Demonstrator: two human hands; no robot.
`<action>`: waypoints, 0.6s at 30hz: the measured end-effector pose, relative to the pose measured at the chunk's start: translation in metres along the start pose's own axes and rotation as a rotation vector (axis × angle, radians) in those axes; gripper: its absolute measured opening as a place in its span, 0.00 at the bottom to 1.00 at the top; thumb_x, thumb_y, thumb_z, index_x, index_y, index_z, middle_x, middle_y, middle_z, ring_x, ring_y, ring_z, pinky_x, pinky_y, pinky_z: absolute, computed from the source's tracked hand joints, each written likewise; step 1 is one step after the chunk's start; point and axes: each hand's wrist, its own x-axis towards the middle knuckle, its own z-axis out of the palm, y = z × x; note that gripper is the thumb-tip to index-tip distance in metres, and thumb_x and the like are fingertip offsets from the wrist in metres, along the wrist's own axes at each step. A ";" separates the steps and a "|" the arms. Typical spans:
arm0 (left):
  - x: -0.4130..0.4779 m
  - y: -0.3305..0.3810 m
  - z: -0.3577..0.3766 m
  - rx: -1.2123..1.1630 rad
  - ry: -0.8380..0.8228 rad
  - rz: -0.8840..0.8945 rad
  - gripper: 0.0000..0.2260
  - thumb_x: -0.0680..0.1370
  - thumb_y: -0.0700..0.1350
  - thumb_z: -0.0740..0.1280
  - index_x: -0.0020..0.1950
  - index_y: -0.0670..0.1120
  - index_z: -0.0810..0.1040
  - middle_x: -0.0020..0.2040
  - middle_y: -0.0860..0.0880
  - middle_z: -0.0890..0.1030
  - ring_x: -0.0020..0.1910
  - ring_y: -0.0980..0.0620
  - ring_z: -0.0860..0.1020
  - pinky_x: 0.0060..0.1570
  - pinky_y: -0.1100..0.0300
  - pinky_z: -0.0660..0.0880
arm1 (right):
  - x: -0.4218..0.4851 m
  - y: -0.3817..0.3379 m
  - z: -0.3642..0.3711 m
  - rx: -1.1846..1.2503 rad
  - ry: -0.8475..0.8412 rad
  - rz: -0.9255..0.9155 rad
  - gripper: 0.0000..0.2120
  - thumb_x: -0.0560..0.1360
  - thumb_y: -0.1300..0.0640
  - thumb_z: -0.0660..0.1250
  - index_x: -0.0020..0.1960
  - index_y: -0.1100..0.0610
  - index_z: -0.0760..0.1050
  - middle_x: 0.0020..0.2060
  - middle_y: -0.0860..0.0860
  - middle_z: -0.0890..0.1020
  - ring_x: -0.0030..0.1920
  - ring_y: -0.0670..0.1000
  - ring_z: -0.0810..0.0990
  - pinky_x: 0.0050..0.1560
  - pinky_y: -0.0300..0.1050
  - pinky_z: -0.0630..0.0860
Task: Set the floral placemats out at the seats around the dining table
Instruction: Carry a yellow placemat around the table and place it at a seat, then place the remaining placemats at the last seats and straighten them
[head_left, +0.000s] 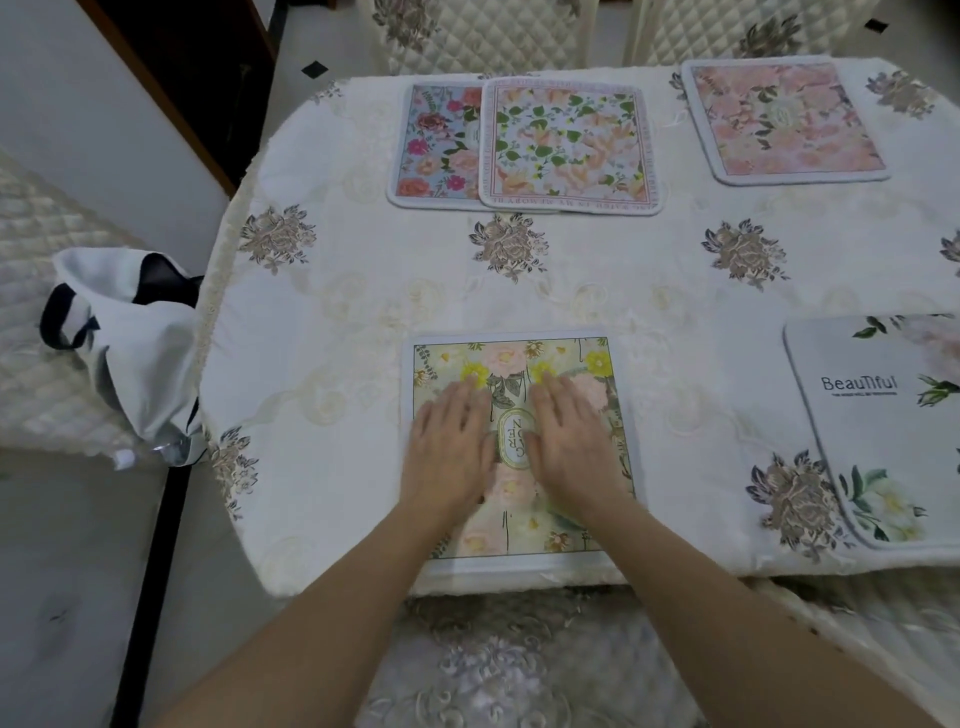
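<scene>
Square yellow-and-peach floral placemat (519, 525) lies at near edge of white-clothed dining table (363, 312), left hand (449, 441) and right hand (569, 436) pressing flat, fingers straight, gripping nothing; judged thin, light, limp, so pinch a corner.

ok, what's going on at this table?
A person presses left hand and right hand flat on the yellow-flowered placemat at the near edge of the dining table. The white "Beautiful" placemat lies to its right, the pink placemat across from that. On the far side, the leafy placemat overlaps the rose placemat, not yet separated.
</scene>
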 end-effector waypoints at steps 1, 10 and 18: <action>-0.001 0.003 0.009 0.024 -0.041 0.014 0.25 0.83 0.54 0.50 0.79 0.49 0.54 0.80 0.49 0.54 0.79 0.49 0.52 0.75 0.45 0.54 | 0.001 -0.006 0.007 0.004 -0.045 -0.015 0.25 0.81 0.50 0.54 0.75 0.60 0.61 0.75 0.58 0.63 0.76 0.58 0.59 0.74 0.57 0.61; -0.013 -0.019 0.020 0.076 -0.050 -0.026 0.31 0.82 0.60 0.48 0.80 0.47 0.45 0.81 0.48 0.44 0.79 0.51 0.41 0.77 0.47 0.49 | -0.015 0.031 0.013 -0.082 -0.080 0.066 0.35 0.81 0.39 0.49 0.80 0.57 0.44 0.80 0.52 0.47 0.79 0.51 0.41 0.78 0.53 0.47; -0.011 -0.018 0.012 0.071 -0.135 -0.037 0.31 0.82 0.62 0.44 0.80 0.49 0.40 0.80 0.50 0.38 0.78 0.52 0.35 0.77 0.48 0.45 | -0.013 0.036 0.009 -0.098 -0.118 0.103 0.35 0.81 0.37 0.45 0.79 0.54 0.38 0.79 0.50 0.41 0.78 0.48 0.37 0.78 0.52 0.45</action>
